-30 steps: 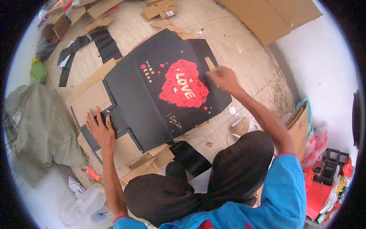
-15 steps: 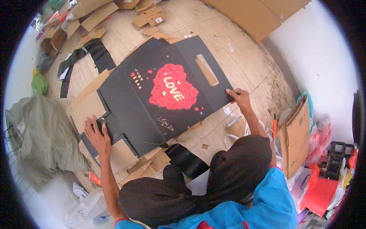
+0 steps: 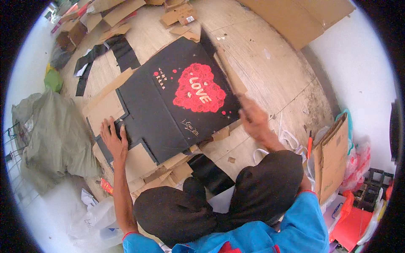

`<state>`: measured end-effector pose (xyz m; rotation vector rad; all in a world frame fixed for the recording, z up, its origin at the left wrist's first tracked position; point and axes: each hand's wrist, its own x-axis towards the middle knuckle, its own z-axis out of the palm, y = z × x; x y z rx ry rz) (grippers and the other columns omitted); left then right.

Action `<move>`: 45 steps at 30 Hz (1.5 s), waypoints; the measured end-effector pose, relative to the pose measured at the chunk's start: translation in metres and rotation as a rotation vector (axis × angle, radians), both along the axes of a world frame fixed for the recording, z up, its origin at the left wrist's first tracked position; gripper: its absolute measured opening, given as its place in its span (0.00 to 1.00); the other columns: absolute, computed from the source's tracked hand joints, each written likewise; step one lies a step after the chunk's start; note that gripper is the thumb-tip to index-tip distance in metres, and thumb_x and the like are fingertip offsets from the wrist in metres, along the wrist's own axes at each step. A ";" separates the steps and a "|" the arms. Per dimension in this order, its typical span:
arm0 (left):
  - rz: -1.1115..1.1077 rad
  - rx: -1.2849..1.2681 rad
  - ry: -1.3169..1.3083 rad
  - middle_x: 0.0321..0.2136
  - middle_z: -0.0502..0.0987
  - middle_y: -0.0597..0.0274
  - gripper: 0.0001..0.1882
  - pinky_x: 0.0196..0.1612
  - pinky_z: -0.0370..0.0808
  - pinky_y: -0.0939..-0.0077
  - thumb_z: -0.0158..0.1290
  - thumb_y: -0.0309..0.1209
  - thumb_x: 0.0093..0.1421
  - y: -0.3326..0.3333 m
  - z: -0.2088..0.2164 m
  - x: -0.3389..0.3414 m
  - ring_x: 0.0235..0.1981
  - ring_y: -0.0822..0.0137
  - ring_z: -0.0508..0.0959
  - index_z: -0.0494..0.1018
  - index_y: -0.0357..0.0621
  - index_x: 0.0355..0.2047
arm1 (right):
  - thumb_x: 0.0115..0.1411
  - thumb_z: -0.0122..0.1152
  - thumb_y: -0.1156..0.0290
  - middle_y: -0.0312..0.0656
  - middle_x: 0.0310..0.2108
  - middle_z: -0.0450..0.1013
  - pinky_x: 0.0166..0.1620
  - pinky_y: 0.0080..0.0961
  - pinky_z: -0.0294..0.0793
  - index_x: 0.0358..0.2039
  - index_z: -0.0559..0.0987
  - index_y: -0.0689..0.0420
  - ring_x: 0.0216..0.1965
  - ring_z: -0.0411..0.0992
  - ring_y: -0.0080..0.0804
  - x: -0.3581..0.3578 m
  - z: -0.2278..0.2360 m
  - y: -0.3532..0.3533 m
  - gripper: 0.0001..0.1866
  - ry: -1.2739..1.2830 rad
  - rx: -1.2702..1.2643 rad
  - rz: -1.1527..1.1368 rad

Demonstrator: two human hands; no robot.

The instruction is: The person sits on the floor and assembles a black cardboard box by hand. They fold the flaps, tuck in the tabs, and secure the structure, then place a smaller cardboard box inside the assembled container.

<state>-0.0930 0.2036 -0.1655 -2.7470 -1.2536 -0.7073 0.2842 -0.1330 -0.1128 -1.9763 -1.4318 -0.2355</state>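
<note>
A flat black cardboard box blank, printed with a red rose heart, lies on the floor before me atop pieces of brown cardboard. My left hand rests flat on its left end, fingers spread across the black and brown card. At the right edge, my right hand is closed on the end flap, which stands bent up and shows nearly edge-on. Some blur covers this hand, and its fingertips are partly hidden.
Black strips and torn cartons lie at the far left. A grey-green plastic sheet is heaped at left. Folded cardboard and an orange-handled tool stand at right. Another black piece lies by my knees.
The right end flap, flat before, is now folded upward. My right hand has moved down and slightly left along that edge, its fingers curling. My left hand keeps its place on the blank.
</note>
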 end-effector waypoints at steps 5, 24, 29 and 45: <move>0.008 0.044 0.001 0.66 0.57 0.48 0.30 0.68 0.47 0.48 0.48 0.47 0.66 -0.003 0.004 0.000 0.68 0.46 0.53 0.62 0.50 0.65 | 0.53 0.67 0.52 0.57 0.60 0.61 0.58 0.42 0.67 0.55 0.70 0.66 0.59 0.62 0.55 -0.043 -0.034 0.027 0.37 -0.156 -0.437 0.189; 0.030 0.012 -0.056 0.64 0.58 0.41 0.33 0.68 0.46 0.47 0.52 0.46 0.61 0.001 0.005 -0.008 0.67 0.45 0.54 0.63 0.48 0.64 | 0.42 0.77 0.49 0.53 0.41 0.73 0.54 0.40 0.69 0.45 0.74 0.65 0.50 0.70 0.48 -0.009 -0.058 0.072 0.38 0.323 -0.065 -0.215; 0.039 -0.033 -0.161 0.64 0.60 0.44 0.31 0.68 0.47 0.49 0.52 0.47 0.63 0.000 0.017 -0.015 0.67 0.46 0.55 0.65 0.47 0.63 | 0.40 0.78 0.46 0.56 0.38 0.77 0.45 0.31 0.75 0.50 0.72 0.72 0.39 0.77 0.39 0.021 -0.039 0.086 0.48 0.763 -0.381 -0.186; 0.476 0.255 -0.511 0.54 0.71 0.47 0.30 0.61 0.56 0.41 0.66 0.43 0.49 0.042 0.029 -0.027 0.59 0.44 0.64 0.75 0.43 0.50 | 0.47 0.73 0.46 0.49 0.30 0.79 0.35 0.32 0.75 0.37 0.80 0.67 0.29 0.76 0.34 0.024 0.006 0.108 0.32 0.586 -0.382 -0.066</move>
